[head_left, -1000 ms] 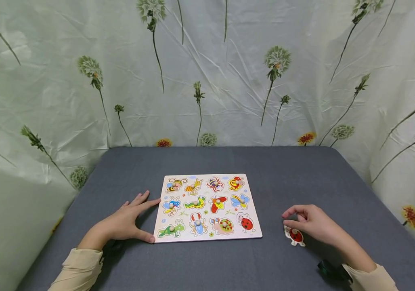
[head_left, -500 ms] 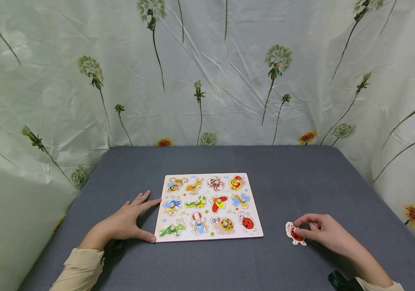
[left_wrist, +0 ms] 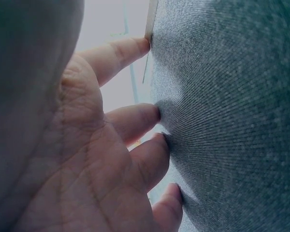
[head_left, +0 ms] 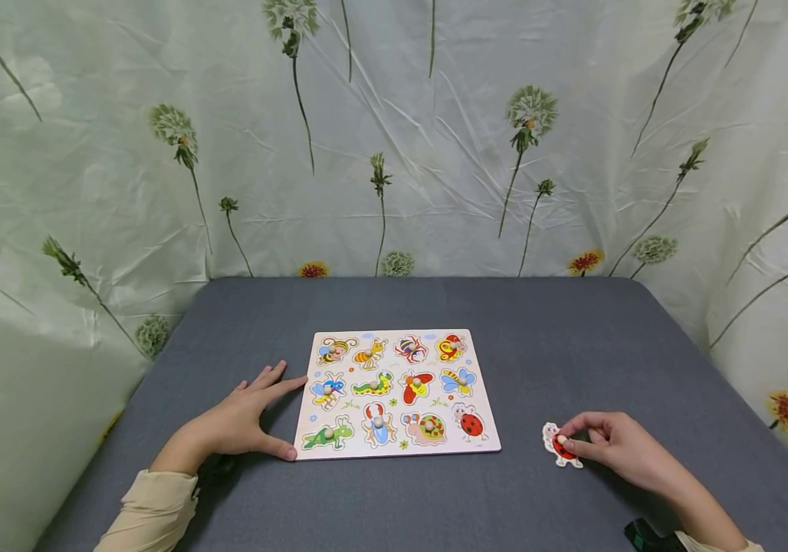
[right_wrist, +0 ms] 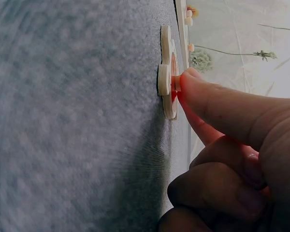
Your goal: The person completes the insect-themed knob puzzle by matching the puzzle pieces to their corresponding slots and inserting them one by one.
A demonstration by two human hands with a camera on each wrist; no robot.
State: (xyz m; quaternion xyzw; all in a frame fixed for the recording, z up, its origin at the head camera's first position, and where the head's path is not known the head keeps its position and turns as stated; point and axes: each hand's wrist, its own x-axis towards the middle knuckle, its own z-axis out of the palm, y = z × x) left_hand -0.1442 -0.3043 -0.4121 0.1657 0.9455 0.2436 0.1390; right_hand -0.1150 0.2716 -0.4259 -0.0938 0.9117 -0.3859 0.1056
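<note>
My right hand (head_left: 618, 448) pinches the small round knob of a ladybug puzzle piece (head_left: 553, 443) between thumb and forefinger. In the right wrist view the wooden ladybug piece (right_wrist: 164, 82) is seen edge-on, flat against the cloth, while the other fingers curl in below. To its left lies a wooden peg puzzle board (head_left: 445, 446) printed with insects. The ladybug spot (head_left: 468, 423) at its lower right corner has no knob. My left hand (head_left: 238, 418) is spread at the board's left edge, thumb by the near corner and forefinger higher along the side.
A dark grey cloth (head_left: 394, 506) covers the table. Other knobbed pieces, such as a green grasshopper (head_left: 328, 434) and a snail (head_left: 427, 428), sit in the board. A pale curtain (head_left: 435, 153) with dandelion prints hangs behind and at the sides.
My right hand came down from above the ladybug piece, moved slightly right and toward me, and took hold of its knob. The left hand stayed at the board.
</note>
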